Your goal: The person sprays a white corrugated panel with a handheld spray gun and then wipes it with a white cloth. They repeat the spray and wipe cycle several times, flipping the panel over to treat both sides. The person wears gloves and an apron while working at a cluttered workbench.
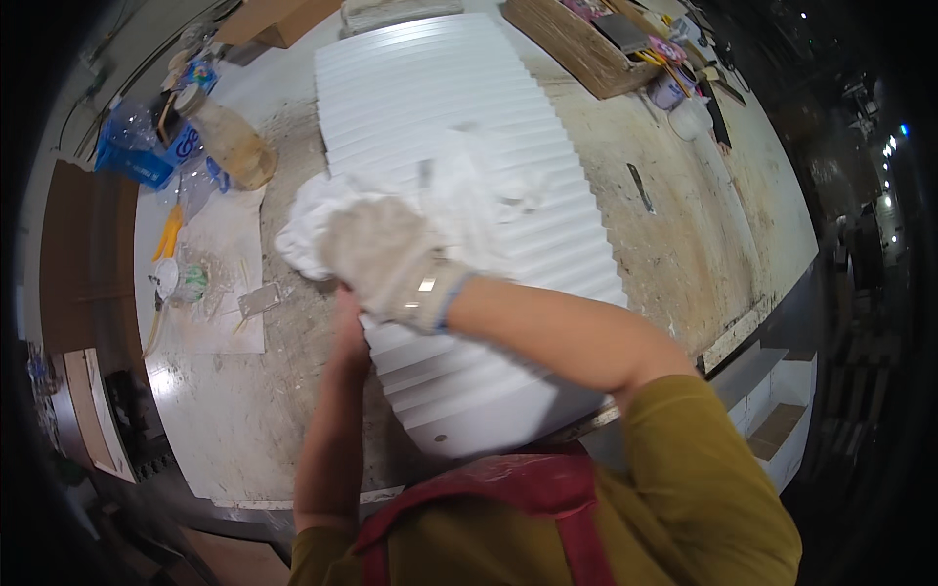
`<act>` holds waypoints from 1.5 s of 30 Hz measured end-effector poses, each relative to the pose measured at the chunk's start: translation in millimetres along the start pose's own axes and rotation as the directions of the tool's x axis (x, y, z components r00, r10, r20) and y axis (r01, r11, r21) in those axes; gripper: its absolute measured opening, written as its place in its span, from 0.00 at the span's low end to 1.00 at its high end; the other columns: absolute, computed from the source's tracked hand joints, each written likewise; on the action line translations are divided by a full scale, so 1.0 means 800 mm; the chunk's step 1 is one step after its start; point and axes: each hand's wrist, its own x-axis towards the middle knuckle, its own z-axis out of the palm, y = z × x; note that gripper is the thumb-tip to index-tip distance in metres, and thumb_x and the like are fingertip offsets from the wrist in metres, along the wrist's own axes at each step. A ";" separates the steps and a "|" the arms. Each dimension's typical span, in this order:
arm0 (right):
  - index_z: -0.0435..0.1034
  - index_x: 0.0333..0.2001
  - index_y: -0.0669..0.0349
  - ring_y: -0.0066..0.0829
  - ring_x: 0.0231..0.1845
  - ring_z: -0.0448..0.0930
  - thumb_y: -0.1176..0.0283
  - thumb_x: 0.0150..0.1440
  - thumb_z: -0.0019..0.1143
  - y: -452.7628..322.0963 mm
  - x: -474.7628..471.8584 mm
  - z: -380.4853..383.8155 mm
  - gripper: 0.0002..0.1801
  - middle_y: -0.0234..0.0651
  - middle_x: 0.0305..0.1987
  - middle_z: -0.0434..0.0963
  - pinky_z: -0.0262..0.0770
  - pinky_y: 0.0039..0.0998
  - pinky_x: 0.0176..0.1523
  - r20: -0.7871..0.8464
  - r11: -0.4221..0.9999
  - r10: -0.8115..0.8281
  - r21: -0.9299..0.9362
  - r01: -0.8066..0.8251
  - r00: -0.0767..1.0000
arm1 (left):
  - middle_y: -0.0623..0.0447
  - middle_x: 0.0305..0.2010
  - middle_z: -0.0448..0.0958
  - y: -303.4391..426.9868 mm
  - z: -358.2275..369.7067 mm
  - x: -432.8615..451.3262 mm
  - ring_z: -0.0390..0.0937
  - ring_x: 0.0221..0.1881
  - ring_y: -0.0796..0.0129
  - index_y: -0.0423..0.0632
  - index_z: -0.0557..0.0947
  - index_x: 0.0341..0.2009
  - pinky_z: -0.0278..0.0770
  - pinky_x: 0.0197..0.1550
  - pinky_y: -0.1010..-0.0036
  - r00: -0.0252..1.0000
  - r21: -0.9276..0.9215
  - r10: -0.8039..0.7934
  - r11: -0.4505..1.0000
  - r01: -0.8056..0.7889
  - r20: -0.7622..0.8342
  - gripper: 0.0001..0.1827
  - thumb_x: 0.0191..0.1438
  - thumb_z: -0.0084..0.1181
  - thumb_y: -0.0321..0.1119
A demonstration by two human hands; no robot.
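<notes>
A long white ribbed panel [506,220] lies lengthwise in front of me on the worktable. My right hand [385,256], in a pale knitted glove with a blue-edged cuff, reaches across to the panel's left side and is on a bunched white cloth [300,227]. The glove is blurred and its fingers are partly lost against the cloth. Below it, my left hand [351,319] is at the panel's left edge, its fingers mostly hidden behind the glove. Grey smudges show on the ribs beyond the glove.
A worn worktable [674,242] carries a flat dark strip [640,187] on the right. Leftward stand a cloudy plastic bottle [233,143], yellow-handled pliers [170,233] and a paper sheet [234,333]. A wooden tray [579,47] and a cup of tools [668,89] are at the far right.
</notes>
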 end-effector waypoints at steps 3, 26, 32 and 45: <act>0.75 0.29 0.58 0.38 0.35 0.80 0.73 0.50 0.54 0.011 -0.007 -0.015 0.03 0.41 0.31 0.78 0.76 0.40 0.40 -0.216 0.976 -0.203 0.030 0.214 0.955 | 0.45 0.74 0.62 0.004 -0.003 0.000 0.64 0.71 0.54 0.45 0.55 0.76 0.62 0.71 0.62 0.976 0.090 0.217 0.973 -0.214 -0.016 0.37 0.64 0.46 0.38; 0.74 0.33 0.63 0.44 0.36 0.75 0.69 0.61 0.51 0.147 -0.081 -0.081 0.09 0.46 0.34 0.74 0.76 0.43 0.45 -0.283 0.926 0.177 -0.277 -0.257 0.943 | 0.43 0.73 0.64 0.002 -0.014 0.061 0.61 0.74 0.57 0.40 0.65 0.71 0.55 0.73 0.67 0.886 0.268 0.460 0.863 -0.428 -0.065 0.29 0.74 0.36 0.45; 0.72 0.33 0.61 0.45 0.37 0.78 0.73 0.56 0.53 0.024 0.020 -0.017 0.04 0.45 0.30 0.74 0.73 0.49 0.57 -0.004 0.988 -0.144 -0.053 0.144 0.990 | 0.33 0.44 0.81 -0.037 -0.015 0.097 0.77 0.48 0.37 0.35 0.78 0.53 0.73 0.51 0.54 0.851 0.596 0.483 0.752 -0.281 -0.208 0.20 0.69 0.45 0.40; 0.73 0.30 0.63 0.47 0.35 0.78 0.74 0.52 0.57 0.071 0.049 -0.025 0.04 0.47 0.30 0.76 0.75 0.45 0.42 -0.027 0.982 0.029 -0.184 -0.034 0.999 | 0.40 0.64 0.75 -0.031 -0.004 0.086 0.73 0.63 0.44 0.43 0.74 0.64 0.71 0.63 0.60 0.739 0.607 0.667 0.626 -0.489 -0.093 0.21 0.70 0.41 0.32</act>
